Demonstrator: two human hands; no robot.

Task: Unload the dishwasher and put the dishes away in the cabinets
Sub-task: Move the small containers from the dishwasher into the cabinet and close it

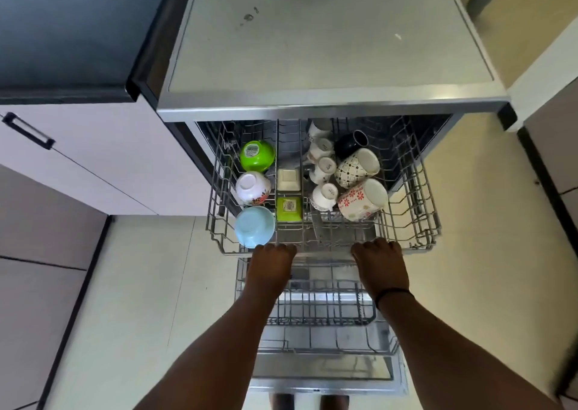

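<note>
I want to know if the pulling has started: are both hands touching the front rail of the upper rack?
Touching. The head view shows the left hand and right hand with fingers curled over the upper rack front rail, no gap visible.

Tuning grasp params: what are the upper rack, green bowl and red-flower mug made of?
Upper rack: grey coated wire, matte, thin rods. Green bowl: probably plastic or melamine, glossy, sticker on its base. Red-flower mug: likely glazed ceramic, thick cream wall.
</note>
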